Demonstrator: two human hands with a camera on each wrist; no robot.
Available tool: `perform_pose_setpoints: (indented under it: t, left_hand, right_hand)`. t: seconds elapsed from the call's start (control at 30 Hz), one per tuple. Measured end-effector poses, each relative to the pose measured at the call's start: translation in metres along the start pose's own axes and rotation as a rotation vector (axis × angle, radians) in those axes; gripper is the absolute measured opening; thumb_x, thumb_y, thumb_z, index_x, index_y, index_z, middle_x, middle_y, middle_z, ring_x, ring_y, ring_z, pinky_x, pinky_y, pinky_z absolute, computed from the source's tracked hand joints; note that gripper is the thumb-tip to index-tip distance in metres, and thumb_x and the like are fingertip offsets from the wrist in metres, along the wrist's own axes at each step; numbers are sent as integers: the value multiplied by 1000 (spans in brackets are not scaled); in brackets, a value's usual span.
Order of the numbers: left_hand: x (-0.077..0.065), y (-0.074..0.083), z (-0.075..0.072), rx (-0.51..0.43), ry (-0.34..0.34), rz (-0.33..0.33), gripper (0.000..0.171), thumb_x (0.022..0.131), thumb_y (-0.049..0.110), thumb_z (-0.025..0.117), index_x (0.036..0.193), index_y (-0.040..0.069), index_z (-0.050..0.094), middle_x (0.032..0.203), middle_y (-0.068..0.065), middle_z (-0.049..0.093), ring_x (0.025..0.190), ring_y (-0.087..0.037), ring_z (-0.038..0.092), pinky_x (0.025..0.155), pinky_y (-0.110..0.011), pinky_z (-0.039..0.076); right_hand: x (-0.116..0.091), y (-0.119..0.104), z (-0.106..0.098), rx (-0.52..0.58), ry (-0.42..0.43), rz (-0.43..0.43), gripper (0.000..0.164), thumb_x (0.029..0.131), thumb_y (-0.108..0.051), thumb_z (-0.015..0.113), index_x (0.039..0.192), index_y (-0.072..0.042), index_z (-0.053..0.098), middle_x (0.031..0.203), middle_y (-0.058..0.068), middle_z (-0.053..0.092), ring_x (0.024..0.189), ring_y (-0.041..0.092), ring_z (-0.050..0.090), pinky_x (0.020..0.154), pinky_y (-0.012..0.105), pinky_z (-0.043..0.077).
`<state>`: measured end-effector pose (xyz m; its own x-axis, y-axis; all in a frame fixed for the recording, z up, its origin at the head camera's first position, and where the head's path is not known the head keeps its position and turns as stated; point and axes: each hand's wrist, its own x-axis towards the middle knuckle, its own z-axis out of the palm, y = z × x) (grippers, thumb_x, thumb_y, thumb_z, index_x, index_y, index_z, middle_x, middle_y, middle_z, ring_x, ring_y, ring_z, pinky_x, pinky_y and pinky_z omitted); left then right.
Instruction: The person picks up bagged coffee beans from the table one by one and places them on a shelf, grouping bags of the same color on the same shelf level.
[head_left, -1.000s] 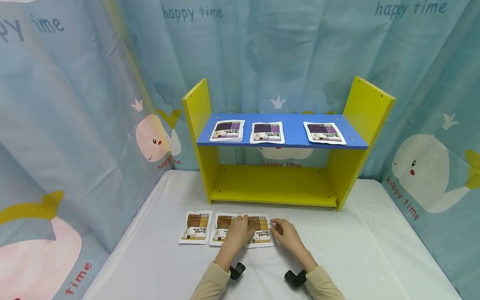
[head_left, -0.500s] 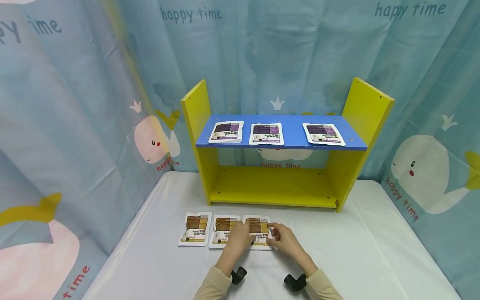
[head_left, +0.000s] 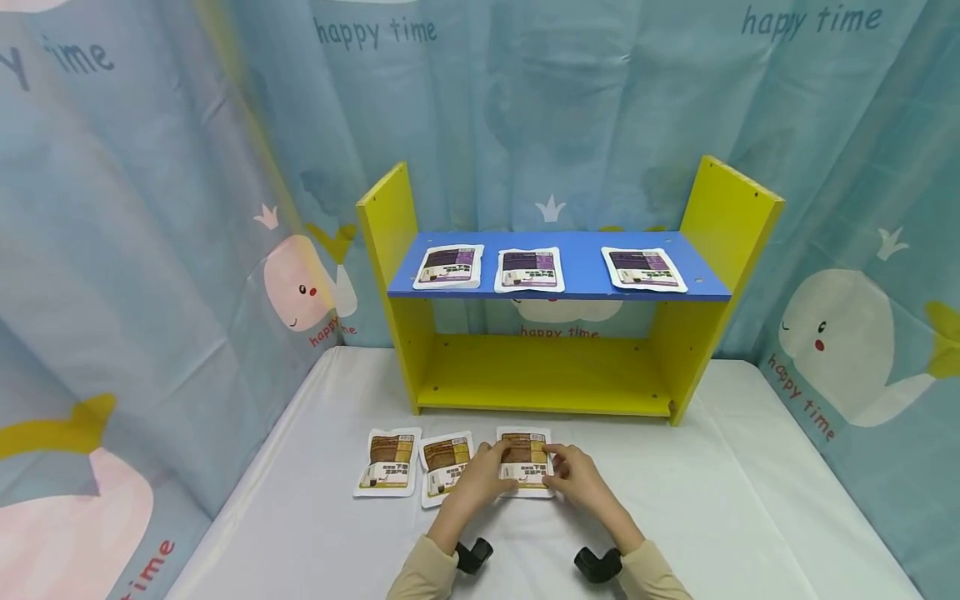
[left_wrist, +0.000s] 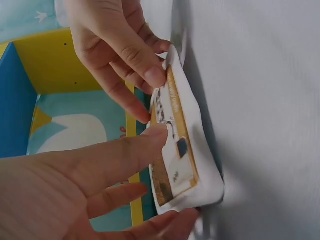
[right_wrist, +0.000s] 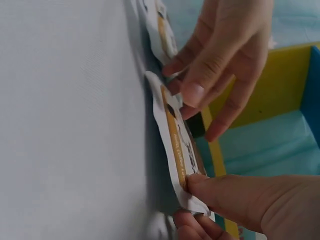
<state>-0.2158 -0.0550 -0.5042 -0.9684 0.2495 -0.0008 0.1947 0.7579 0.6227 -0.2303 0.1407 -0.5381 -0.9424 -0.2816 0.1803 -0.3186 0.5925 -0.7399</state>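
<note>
Left hand [head_left: 480, 477] and right hand [head_left: 577, 478] (loosely curled) pinch a pouch [head_left: 529, 463].

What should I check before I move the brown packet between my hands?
1. Right hand on the brown packet: ok, thumb on top.
2. Left hand on it too: ok, thumb touching its face.
3. Gap from the neighbouring packet: ok, apart.
4. That neighbour lying straight: not ok, tilted.
5. Underside off the table: cannot tell.
6. Gap on the blue shelf: ok, before the right purple packet.
</note>
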Motion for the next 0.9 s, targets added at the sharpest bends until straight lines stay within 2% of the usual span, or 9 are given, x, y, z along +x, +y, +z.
perform_pose_setpoints:
  t: [0.13, 0.33, 0.5, 0.6, 0.9]
  left_hand:
    - [3, 1, 1, -96, -18, 9, 67, 76, 11, 75, 135, 4, 44, 113, -21, 49, 90, -28, 54, 72, -41, 49]
    - [10, 3, 6, -173, 47, 50, 62, 77, 1, 71, 134, 6, 47, 119, -19, 47, 83, -21, 50, 60, -27, 43]
    - [16, 5, 7, -254, 105, 88, 57, 79, -3, 67, 132, 6, 50, 123, -17, 47, 90, -25, 53, 61, -23, 44]
    - [20, 6, 8, -269, 130, 104, 55, 79, -4, 66, 131, 6, 51, 124, -16, 47, 89, -25, 54, 60, -21, 44]
    - [38, 16, 18, -324, 166, 169, 58, 79, -8, 65, 133, 1, 47, 126, -16, 49, 91, -25, 54, 62, -18, 46]
  right_hand:
    - [0, 0, -9, -8, 27, -3, 50, 73, 0, 74, 119, 4, 57, 85, 9, 53, 66, 11, 54, 53, 18, 43]
    - [2, 1, -21, -3, 71, 40, 55, 71, 3, 74, 123, 1, 56, 88, 9, 52, 68, 12, 57, 55, 19, 46]
    - [5, 3, -27, 3, 96, 61, 58, 70, 4, 75, 125, 0, 55, 93, 13, 53, 67, 12, 56, 56, 20, 46]
    - [6, 4, -30, 9, 101, 59, 61, 70, 3, 75, 127, 0, 53, 96, 16, 54, 69, 13, 56, 57, 20, 47]
    - [6, 17, -46, 14, 129, 76, 63, 73, 3, 74, 131, 1, 49, 105, 22, 53, 72, 16, 56, 57, 21, 47]
